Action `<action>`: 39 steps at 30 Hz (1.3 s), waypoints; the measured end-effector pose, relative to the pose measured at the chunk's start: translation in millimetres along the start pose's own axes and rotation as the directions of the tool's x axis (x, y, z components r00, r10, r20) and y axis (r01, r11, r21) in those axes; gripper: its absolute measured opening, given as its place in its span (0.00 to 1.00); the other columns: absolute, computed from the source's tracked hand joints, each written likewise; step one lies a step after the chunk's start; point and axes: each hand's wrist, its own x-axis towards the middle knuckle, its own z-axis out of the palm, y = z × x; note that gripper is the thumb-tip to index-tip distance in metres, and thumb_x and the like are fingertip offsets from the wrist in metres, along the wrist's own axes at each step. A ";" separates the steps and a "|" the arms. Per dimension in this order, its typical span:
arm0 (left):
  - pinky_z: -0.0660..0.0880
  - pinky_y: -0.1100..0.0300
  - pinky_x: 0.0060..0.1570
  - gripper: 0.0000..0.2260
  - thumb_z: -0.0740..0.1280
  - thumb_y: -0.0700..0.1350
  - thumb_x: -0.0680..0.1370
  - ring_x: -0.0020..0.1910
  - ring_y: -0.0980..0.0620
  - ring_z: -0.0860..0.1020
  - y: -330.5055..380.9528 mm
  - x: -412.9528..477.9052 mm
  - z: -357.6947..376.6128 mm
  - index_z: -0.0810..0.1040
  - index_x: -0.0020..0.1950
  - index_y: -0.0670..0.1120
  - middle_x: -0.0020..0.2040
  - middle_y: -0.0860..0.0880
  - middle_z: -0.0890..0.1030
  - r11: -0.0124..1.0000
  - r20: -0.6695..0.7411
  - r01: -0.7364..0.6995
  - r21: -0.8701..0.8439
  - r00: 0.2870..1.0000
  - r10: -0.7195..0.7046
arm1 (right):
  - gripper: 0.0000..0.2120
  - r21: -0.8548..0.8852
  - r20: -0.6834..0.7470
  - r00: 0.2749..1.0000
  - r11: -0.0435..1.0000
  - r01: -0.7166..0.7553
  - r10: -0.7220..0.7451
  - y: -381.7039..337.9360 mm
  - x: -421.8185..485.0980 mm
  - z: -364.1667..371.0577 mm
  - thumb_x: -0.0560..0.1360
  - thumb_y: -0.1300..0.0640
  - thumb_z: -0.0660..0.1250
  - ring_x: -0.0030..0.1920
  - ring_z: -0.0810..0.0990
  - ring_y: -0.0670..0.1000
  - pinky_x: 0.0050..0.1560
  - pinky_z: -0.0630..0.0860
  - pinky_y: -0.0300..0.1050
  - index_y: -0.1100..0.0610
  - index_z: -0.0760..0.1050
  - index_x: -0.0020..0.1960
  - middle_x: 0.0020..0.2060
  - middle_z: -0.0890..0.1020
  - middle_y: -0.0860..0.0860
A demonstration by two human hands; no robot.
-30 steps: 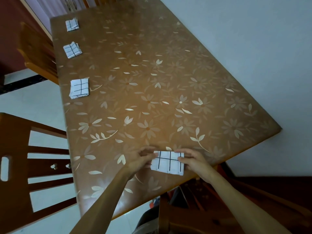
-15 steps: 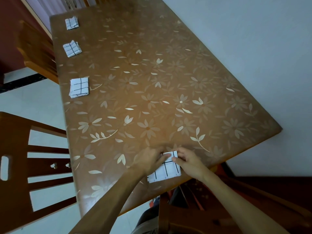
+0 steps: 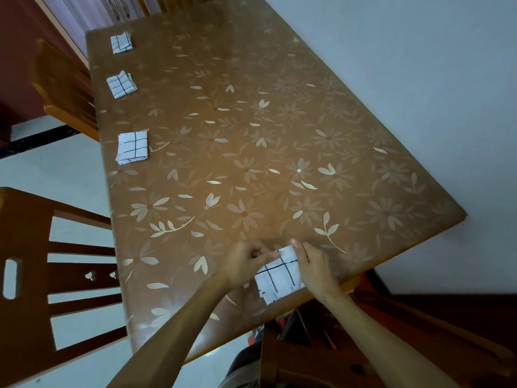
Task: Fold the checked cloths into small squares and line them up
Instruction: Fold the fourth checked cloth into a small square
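Observation:
A white cloth with black check lines (image 3: 279, 278) lies folded at the near edge of the brown flowered table (image 3: 251, 152). My left hand (image 3: 246, 261) pinches its upper left edge with curled fingers. My right hand (image 3: 313, 268) grips its right side, thumb up at the top corner. Three folded checked cloths sit in a line along the table's left edge: the nearest (image 3: 133, 147), the middle one (image 3: 121, 84) and the farthest (image 3: 121, 42).
A wooden chair back (image 3: 56, 270) stands at the table's left side, another chair (image 3: 64, 88) farther along. A wooden chair (image 3: 335, 354) is under me at the near edge. A pale wall (image 3: 419, 79) runs along the table's right side.
The cloth has turned from lying wide to standing narrow and slid a little toward the near edge. Both hands moved closer together at its top.

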 end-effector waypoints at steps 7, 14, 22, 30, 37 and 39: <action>0.75 0.51 0.35 0.12 0.70 0.57 0.77 0.36 0.46 0.81 -1.2 -2.2 -1.3 0.79 0.39 0.50 0.37 0.47 0.83 1.000 0.033 -0.002 0.030 0.999 0.001 | 0.20 -0.051 0.016 1.000 0.999 0.016 -0.015 2.3 -0.9 -7.4 0.81 0.41 0.52 0.36 0.78 0.47 0.41 0.76 0.47 0.51 0.76 0.44 0.33 0.79 0.49; 0.62 0.59 0.32 0.17 0.65 0.54 0.81 0.27 0.56 0.65 25.0 -7.2 3.7 0.69 0.32 0.54 0.26 0.55 0.67 0.960 0.054 -0.174 0.220 0.985 0.166 | 0.20 -0.121 0.047 0.994 0.987 0.108 -0.103 -25.4 -0.6 -20.5 0.80 0.37 0.50 0.39 0.77 0.47 0.42 0.74 0.47 0.50 0.72 0.46 0.37 0.78 0.47; 0.63 0.66 0.26 0.17 0.67 0.55 0.80 0.23 0.54 0.72 52.5 -31.1 -7.1 0.72 0.32 0.52 0.24 0.52 0.73 0.976 0.020 -0.183 0.122 0.983 0.182 | 0.23 -0.149 -0.063 0.970 0.964 0.222 -0.233 -40.9 -1.2 -47.2 0.82 0.43 0.54 0.23 0.65 0.46 0.28 0.62 0.37 0.56 0.76 0.37 0.22 0.65 0.47; 0.77 0.49 0.24 0.15 0.66 0.54 0.81 0.29 0.50 0.82 67.7 -85.1 -1.4 0.77 0.42 0.44 0.34 0.46 0.81 0.984 -0.336 -0.176 -0.038 0.929 0.153 | 0.34 0.171 0.242 0.969 0.982 -0.085 0.042 -61.4 -33.2 -84.8 0.75 0.27 0.46 0.68 0.69 0.47 0.73 0.61 0.56 0.44 0.71 0.69 0.69 0.68 0.41; 0.64 0.60 0.28 0.25 0.60 0.59 0.82 0.26 0.54 0.69 85.6 -148.1 2.5 0.74 0.35 0.41 0.28 0.48 0.71 0.984 -0.260 -0.122 0.131 0.953 0.153 | 0.19 0.125 0.299 0.923 0.968 0.216 -0.244 -76.1 -84.2 -90.1 0.76 0.42 0.67 0.41 0.81 0.57 0.41 0.78 0.55 0.59 0.77 0.45 0.39 0.81 0.58; 0.66 0.61 0.32 0.21 0.61 0.60 0.81 0.29 0.55 0.71 89.6 -162.6 -1.9 0.78 0.37 0.47 0.30 0.50 0.74 0.984 -0.234 -0.116 0.136 0.961 0.146 | 0.20 0.068 0.388 0.874 0.955 0.290 -0.293 -87.3 -98.9 -89.7 0.76 0.43 0.68 0.36 0.79 0.54 0.37 0.75 0.51 0.61 0.75 0.43 0.36 0.78 0.57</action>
